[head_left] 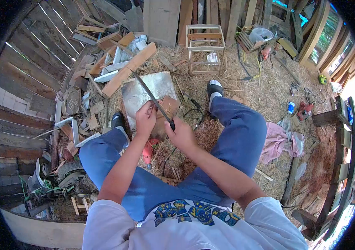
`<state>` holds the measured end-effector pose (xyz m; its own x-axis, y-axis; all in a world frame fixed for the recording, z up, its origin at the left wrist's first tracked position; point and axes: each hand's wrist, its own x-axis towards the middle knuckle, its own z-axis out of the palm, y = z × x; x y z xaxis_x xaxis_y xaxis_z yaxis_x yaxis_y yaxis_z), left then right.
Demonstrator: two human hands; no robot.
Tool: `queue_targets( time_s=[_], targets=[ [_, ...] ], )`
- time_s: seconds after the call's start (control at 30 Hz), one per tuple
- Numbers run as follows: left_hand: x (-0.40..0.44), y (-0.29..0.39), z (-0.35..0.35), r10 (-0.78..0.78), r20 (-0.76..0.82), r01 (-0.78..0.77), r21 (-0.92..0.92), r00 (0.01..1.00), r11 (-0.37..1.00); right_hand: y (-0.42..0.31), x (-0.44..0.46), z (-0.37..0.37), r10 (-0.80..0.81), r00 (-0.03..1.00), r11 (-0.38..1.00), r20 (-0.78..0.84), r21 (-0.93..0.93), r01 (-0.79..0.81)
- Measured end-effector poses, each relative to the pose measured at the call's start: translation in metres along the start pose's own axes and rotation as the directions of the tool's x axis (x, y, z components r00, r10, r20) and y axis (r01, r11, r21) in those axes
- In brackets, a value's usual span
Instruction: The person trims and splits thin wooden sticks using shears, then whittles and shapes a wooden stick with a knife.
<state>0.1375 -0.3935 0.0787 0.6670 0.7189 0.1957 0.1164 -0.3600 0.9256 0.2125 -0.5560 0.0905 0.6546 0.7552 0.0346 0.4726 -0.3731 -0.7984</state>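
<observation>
My right hand (181, 132) is wrapped round the black handle of a long, narrow, dark file (148, 92), which points up and to the left. My left hand (146, 118) is closed beside the file's middle, fingertips pressed together; what they pinch is hidden. Just beyond both hands lies a brown wooden piece (169, 106), partly covered by the file. Under it is a pale, scuffed board (144, 85) on the ground between my feet. A red power tool (147, 153) lies below my left forearm.
A small wooden frame (206, 49) stands ahead. Scrap wood (129, 68) is heaped at the left. To the right are a pink cloth (274, 143), a blue can (290, 108) and another red tool (305, 111). Straw and shavings cover the ground; cords run across it.
</observation>
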Motion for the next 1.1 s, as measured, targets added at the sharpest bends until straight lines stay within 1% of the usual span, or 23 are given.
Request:
queue_targets(
  time_s=[0.17,0.47,0.53,0.6,0.73,0.8,0.83,0.9,0.97,1.1],
  targets=[
    [0.001,-0.007,0.0,0.03,-0.008,-0.03,0.022,1.0,0.999,-0.002,0.0,-0.001,0.008,1.0,1.0,0.007,0.026,-0.008],
    [-0.001,0.003,0.001,0.021,-0.011,-0.022,-0.034,1.0,0.999,-0.003,0.0,-0.001,0.041,0.999,0.998,0.026,0.049,-0.043],
    [-0.001,0.007,0.001,0.009,-0.009,-0.01,-0.017,1.0,1.0,0.001,0.001,0.003,0.047,0.999,0.997,0.028,0.054,-0.048],
    [-0.001,0.006,0.001,-0.002,-0.007,0.002,-0.001,1.0,1.0,0.002,0.001,0.005,0.024,1.0,0.998,-0.011,0.056,-0.023],
    [-0.001,0.001,0.004,0.039,-0.02,-0.04,-0.019,0.999,0.999,0.004,0.001,0.002,0.046,0.999,0.994,0.016,0.097,-0.047],
    [-0.001,-0.003,0.004,0.051,-0.041,-0.053,-0.041,0.998,0.998,0.003,0.0,0.003,0.049,0.999,0.985,-0.017,0.166,-0.046],
    [0.0,-0.005,0.004,0.039,-0.036,-0.04,-0.033,0.999,0.999,0.003,0.0,0.003,0.045,0.999,0.986,-0.01,0.163,-0.042],
    [0.001,-0.011,0.005,0.024,-0.039,-0.025,-0.026,0.999,0.999,0.004,0.001,0.004,0.024,0.998,0.981,-0.062,0.195,-0.012],
    [0.001,-0.016,0.006,0.033,-0.054,-0.033,0.001,0.998,0.999,0.009,0.002,0.009,0.021,0.998,0.983,-0.061,0.186,-0.01],
    [0.002,-0.019,0.007,0.042,-0.078,-0.044,-0.026,0.996,0.999,0.012,0.003,0.012,0.028,0.996,0.981,-0.081,0.194,-0.012]
  ],
)
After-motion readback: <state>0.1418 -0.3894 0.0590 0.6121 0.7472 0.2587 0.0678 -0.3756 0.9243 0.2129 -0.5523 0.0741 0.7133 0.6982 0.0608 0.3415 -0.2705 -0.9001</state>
